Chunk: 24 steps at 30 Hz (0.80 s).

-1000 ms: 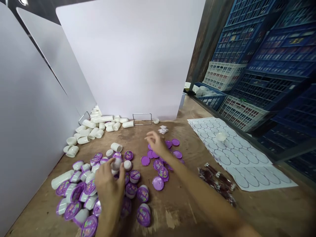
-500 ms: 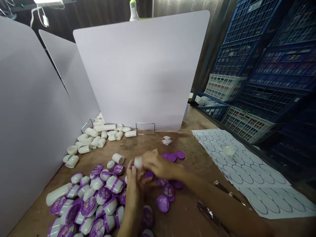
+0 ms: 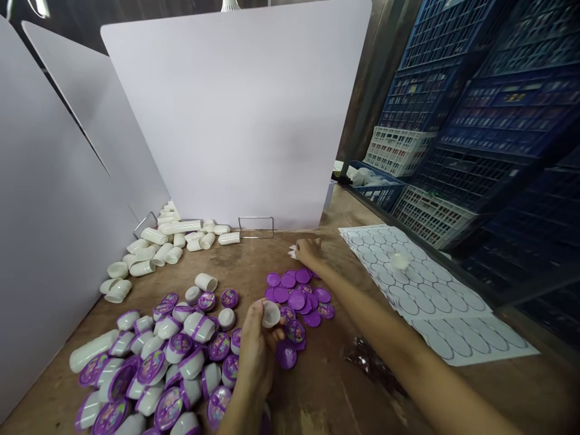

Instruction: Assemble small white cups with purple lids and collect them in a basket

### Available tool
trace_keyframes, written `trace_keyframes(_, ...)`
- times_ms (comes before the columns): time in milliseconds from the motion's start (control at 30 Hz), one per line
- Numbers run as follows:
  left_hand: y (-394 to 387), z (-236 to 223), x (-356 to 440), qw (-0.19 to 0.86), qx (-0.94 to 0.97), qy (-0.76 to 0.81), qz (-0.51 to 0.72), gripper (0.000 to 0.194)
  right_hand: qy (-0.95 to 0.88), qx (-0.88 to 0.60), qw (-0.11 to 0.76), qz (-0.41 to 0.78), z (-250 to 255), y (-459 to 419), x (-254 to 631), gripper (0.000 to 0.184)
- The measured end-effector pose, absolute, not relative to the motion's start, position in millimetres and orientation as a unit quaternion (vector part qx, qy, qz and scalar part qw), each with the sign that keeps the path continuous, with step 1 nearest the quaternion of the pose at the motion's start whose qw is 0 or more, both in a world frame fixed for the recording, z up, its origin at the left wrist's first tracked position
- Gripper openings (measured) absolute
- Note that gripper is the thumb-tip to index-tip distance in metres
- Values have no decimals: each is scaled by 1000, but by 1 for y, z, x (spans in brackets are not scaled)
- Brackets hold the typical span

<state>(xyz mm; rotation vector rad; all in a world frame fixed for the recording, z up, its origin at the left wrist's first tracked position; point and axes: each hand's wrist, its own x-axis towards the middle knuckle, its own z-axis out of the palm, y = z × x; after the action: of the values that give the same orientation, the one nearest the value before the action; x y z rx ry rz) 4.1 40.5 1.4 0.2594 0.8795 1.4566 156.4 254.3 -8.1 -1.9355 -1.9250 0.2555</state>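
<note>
Holding 1 wht cup (image 3: 270, 315) (L fingers (image 3: 255, 316))

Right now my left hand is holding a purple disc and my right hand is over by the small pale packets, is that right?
Not quite, the held item is wrong: in the head view, the left hand is holding a small white cup. The right hand is indeed by the small pale packets.
</note>
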Motion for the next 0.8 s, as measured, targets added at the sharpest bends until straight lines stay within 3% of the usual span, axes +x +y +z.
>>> trace_keyframes(167,44,-7,13,673,86,388,624,39,-701,-646,297,63,19,173,155,17)
trace_keyframes(233,44,-7,15,687,110,374,613,45,-786,-491,366,87,23,122,148,14)
trace_keyframes(333,38,-9,19,672,215,388,594,46,-850,-377,353,102,17,59,137,18)
trace_keyframes(433,30,-11,26,641,291,423,570,41,-803,-422,403,123,10,33,139,16)
trace_keyframes(533,22,-12,36,699,236,406,538,39,-745,-486,436,138,6,36,152,11)
trace_keyframes(667,17,-9,43,813,45,352,461,29,-718,-571,347,192,2,40,184,8)
trace_keyframes(800,19,-9,40,820,-16,350,453,23,-721,-666,96,164,-13,29,218,13)
